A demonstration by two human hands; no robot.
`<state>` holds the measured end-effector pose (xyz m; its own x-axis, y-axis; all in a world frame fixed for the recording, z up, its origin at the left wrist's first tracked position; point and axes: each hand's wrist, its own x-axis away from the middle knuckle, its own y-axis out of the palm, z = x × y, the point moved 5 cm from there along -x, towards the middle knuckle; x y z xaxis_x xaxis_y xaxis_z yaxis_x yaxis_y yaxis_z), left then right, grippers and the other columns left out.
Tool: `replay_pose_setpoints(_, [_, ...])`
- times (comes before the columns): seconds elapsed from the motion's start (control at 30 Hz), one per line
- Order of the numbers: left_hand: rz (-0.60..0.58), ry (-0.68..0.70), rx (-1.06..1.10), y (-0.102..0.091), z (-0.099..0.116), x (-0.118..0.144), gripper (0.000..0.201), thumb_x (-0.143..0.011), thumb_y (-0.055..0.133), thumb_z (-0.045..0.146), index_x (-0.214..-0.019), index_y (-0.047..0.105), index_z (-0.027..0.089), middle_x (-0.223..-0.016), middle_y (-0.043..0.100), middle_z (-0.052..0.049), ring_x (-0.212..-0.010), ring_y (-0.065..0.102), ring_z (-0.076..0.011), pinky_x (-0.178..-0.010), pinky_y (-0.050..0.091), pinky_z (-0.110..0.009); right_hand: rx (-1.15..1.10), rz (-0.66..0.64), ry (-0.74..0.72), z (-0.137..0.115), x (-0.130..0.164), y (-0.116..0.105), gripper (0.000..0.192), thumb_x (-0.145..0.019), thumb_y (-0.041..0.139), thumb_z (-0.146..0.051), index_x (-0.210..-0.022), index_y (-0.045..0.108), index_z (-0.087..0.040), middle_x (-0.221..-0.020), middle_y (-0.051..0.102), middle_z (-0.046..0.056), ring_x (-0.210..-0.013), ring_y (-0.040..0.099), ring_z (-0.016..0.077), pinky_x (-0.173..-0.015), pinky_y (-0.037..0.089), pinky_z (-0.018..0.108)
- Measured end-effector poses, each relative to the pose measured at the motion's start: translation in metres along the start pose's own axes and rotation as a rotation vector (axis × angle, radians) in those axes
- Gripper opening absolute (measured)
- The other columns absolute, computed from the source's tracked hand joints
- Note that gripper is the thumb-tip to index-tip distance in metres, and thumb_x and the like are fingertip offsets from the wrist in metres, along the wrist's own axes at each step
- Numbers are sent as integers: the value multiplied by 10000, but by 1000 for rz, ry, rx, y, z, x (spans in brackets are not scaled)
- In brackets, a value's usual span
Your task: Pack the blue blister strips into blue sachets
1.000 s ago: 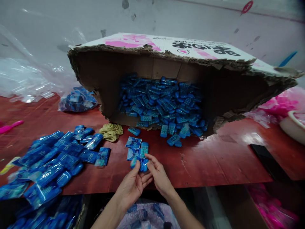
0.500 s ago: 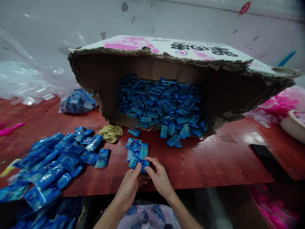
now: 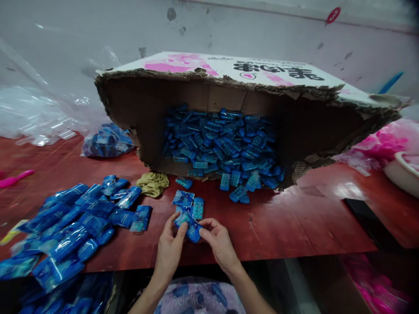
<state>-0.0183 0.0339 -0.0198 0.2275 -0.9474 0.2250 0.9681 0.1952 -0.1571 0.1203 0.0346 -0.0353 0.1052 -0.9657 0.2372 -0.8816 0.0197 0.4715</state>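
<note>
Red tabletop (image 3: pixel 281 231) occupied by torn-edged cardboard box (image 3: pixel 212 61), blue cases (image 3: pixel 222 141) piled inside. Wrapped blue packets (image 3: pixel 70 222) heaped at left. By left hand (image 3: pixel 170 244) and right hand (image 3: pixel 220 244), grips pinched, small blue packet (image 3: pixel 194 232) held in front of box.

The left hand (image 3: pixel 170 246) and right hand (image 3: pixel 221 245) are bare, as are both slim forearms (image 3: pixel 250 285). A pale lavender garment (image 3: pixel 203 293), soft-looking, covers the lap, printed with irregular blue and deeper purple patches over a fainter mottled pattern; its cut is unclear.
</note>
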Motion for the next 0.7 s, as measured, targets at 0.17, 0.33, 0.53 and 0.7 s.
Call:
replay_pose_setpoints(0.17, [121,95,9,-8,6,-8,283,-685,586,382,-835,660,154,-835,685,-53,-812,588,-194,-766,439,-295,-13,8,14,5,1,2,285,-636,715,-295,-854,592,-159,-738,608,-11,-575,556,93,-529,468,215])
replay_pose_setpoints(0.33, [119,161,-75,-6,21,-7,205,-727,543,356,-753,636,176,-665,641,-16,-652,553,-166,-633,428,-255,21,59,-57,4,6,9,267,-647,694,-279,-870,592,-174,-731,605,-12,-594,546,96,-505,458,195])
replay_pose_setpoints(0.53, [154,288,-271,-10,28,-1,186,-773,487,339,-724,603,202,-583,586,7,-544,505,-142,-540,363,-234,65,57,-66,5,10,14,313,-678,656,-253,-972,564,-196,-808,601,6,-618,545,101,-424,442,161])
replay_pose_setpoints(0.7, [85,320,-330,-10,30,-4,199,-770,498,332,-621,545,210,-516,512,34,-473,437,-118,-498,314,-231,-34,44,-17,10,10,12,334,-692,648,-305,-987,529,-204,-868,577,16,-615,533,101,-373,466,163])
